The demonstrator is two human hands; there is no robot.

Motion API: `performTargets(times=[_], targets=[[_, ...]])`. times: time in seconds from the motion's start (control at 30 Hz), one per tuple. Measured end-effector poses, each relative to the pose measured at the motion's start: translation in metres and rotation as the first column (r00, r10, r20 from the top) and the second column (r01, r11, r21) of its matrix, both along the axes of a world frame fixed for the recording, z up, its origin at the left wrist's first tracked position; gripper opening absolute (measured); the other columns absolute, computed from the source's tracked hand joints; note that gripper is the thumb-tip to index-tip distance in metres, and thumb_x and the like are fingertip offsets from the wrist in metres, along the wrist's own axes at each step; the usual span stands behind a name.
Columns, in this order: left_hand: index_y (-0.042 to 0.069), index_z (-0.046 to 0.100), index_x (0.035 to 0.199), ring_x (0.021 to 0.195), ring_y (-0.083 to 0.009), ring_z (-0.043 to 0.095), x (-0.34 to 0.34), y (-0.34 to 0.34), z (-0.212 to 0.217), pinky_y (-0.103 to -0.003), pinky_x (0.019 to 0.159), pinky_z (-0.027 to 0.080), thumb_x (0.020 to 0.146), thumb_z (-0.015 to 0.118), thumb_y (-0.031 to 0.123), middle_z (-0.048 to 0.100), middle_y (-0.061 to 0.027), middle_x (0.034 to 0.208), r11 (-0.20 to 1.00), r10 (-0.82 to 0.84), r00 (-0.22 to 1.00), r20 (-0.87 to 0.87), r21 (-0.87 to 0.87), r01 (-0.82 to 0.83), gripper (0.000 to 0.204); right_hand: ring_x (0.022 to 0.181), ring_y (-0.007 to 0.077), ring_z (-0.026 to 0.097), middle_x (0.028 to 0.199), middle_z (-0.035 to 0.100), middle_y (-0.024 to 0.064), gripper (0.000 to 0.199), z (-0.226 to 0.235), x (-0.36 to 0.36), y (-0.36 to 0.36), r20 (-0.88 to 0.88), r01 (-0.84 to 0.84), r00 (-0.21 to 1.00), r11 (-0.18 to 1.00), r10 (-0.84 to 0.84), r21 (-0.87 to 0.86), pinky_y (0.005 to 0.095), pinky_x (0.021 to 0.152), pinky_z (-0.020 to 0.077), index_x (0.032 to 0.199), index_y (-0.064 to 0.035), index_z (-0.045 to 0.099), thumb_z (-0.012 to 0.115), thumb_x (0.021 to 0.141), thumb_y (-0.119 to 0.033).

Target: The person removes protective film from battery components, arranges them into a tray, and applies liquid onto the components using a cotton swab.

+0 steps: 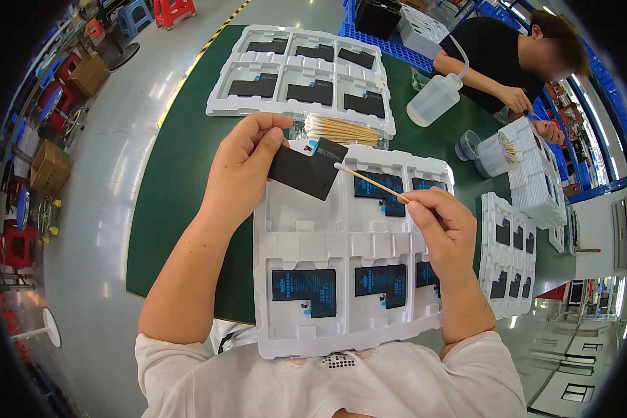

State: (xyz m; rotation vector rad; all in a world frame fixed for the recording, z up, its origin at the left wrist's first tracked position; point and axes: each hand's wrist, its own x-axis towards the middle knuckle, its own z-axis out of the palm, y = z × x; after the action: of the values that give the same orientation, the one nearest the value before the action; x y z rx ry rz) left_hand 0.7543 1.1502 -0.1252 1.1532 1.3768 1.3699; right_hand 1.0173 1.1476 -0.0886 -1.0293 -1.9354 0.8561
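My left hand (247, 155) is closed on the left edge of a flat black L-shaped phone battery (306, 169), held tilted above a white tray (303, 245). Between the thumb and fingers of my right hand (442, 226) is a wooden cotton swab (373, 182); its white tip is at the battery's right edge, and I cannot tell if it touches. Below, the tray's compartments hold several batteries, among them one at the near left (304, 292) and one in the far middle (380, 193). The tray's far left compartment, under the held battery, has nothing in it.
Beyond my hands lies a bundle of cotton swabs (345, 130), next to a far tray of black batteries (299, 73). A squeeze bottle (434, 99) stands at the back right. Stacked trays (536, 171) and another battery tray (508, 240) are on the right. A co-worker (501, 59) sits across the green table (181, 188).
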Motion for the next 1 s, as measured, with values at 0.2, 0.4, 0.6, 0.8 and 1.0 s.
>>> performTargets(times=[0.2,0.4,0.6,0.8,1.0], targets=[[0.006,0.059,0.111,0.076,-0.0044,0.053,0.0,0.0,0.0,-0.019,0.068,0.044,0.097,0.049,0.017,0.057,0.0015,0.084,1.0,0.007,1.0,0.012,-0.005,-0.007,0.02,0.061,0.0071,0.045,0.071,0.054,0.002,0.011,-0.004,0.001,0.001,-0.017,0.006,1.0,0.999,-0.005,0.039,0.0206,0.055,0.0346,0.094,0.0021,0.066,0.06,0.087,-0.002],[0.005,0.06,0.109,0.074,-0.0054,0.053,-0.005,-0.001,-0.001,-0.019,0.067,0.043,0.097,0.05,0.014,0.058,0.0013,0.082,0.997,0.04,0.998,-0.042,0.074,-0.037,0.018,0.064,0.0043,0.043,0.075,0.054,-0.0004,0.012,-0.003,0.003,-0.001,-0.097,0.108,0.99,0.994,-0.105,0.029,0.0185,0.055,0.032,0.097,0.0032,0.066,0.06,0.088,-0.002],[-0.001,0.064,0.092,0.072,-0.0064,0.053,-0.012,-0.007,0.012,-0.021,0.067,0.043,0.087,0.061,0.008,0.061,-0.0017,0.081,0.997,-0.042,0.879,-0.475,-0.072,0.009,0.011,0.063,0.0034,0.041,0.078,0.056,0.0,0.013,-0.005,0.004,0.001,-0.132,0.106,0.986,0.994,-0.1,0.041,0.0179,0.054,0.0301,0.098,0.0032,0.066,0.059,0.089,-0.003],[-0.002,0.066,0.08,0.067,-0.0083,0.049,-0.012,-0.015,0.016,-0.023,0.062,0.041,0.08,0.067,0.009,0.059,-0.0018,0.089,0.984,-0.18,0.839,-0.514,-0.101,0.149,0.011,0.067,0.0033,0.045,0.082,0.059,0.0014,0.013,0.0,0.002,-0.002,-0.122,0.122,0.985,0.993,-0.122,-0.008,0.0165,0.057,0.0333,0.098,0.0035,0.066,0.06,0.089,-0.004],[-0.002,0.065,0.08,0.069,-0.0087,0.047,-0.023,-0.01,0.013,-0.024,0.064,0.039,0.082,0.066,0.012,0.056,-0.0019,0.088,0.992,-0.114,0.863,-0.493,-0.004,0.129,0.014,0.069,0.003,0.046,0.085,0.061,0.0014,0.013,-0.002,0.004,-0.002,-0.149,0.135,0.979,0.99,-0.138,-0.035,0.016,0.059,0.0338,0.098,0.0028,0.066,0.059,0.09,-0.005]])
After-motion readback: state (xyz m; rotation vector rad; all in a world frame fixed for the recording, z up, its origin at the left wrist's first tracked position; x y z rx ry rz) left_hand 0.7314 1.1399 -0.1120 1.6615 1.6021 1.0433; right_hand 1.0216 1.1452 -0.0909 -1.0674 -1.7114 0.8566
